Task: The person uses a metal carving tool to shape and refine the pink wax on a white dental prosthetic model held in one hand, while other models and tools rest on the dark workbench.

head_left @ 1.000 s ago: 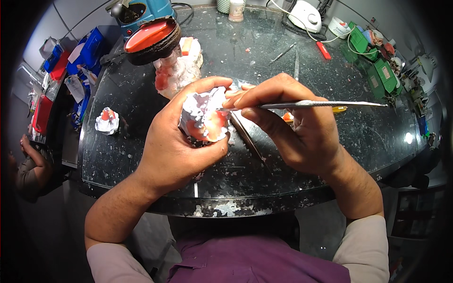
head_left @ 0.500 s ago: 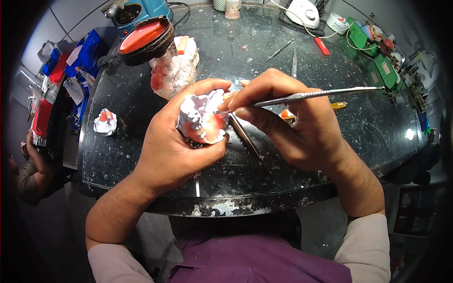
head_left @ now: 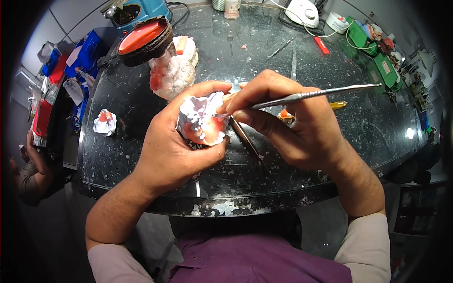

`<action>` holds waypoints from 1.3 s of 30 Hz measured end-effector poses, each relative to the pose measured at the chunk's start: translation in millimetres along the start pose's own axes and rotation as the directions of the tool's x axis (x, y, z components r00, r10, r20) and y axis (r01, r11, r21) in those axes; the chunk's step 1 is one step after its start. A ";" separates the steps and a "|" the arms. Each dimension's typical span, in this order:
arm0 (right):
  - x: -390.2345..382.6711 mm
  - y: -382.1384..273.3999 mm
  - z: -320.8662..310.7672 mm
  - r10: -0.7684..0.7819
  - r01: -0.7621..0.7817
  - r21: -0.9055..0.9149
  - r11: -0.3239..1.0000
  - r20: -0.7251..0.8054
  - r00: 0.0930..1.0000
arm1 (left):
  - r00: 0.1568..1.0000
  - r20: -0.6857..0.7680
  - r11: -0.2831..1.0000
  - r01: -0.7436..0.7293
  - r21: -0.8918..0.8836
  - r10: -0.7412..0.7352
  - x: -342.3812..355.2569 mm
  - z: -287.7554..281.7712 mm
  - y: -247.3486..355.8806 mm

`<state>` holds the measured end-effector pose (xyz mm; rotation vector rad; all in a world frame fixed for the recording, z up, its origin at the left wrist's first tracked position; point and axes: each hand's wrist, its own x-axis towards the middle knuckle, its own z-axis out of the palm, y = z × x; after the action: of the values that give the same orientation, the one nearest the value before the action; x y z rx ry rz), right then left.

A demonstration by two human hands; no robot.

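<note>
My left hand is wrapped round a white plaster dental cast with glossy pink wax over its lower part. Small white lumps lie on the cast and the wax. My right hand grips a thin metal wax carver like a pen. The carver's tip reaches the right side of the cast, close to the wax; whether it touches is hard to see. Behind and below the hands, a dark knife-like tool lies on the black bench. A yellow-handled tool is partly hidden behind my right hand.
A pan of red wax stands over a lumpy, wax-coated base. To the left sits a small white cast with pink wax. Green bins, a white device and a red-handled tool lie far right. Another person's arm shows at far left.
My right hand and the carver have shifted very slightly, with the handle's end a little to the left. The left hand keeps its hold on the cast.
</note>
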<state>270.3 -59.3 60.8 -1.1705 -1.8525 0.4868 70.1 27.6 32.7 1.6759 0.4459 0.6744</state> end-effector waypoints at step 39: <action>1.0 -2.6 -5.1 0.029 -0.028 -0.021 0.999 0.039 0.999 | 0.999 0.033 1.000 0.019 0.004 -0.019 -0.5 -1.4 3.2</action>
<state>272.9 -60.3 65.9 -1.2102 -1.8811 0.5108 68.6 27.7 35.9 1.6818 0.4390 0.6318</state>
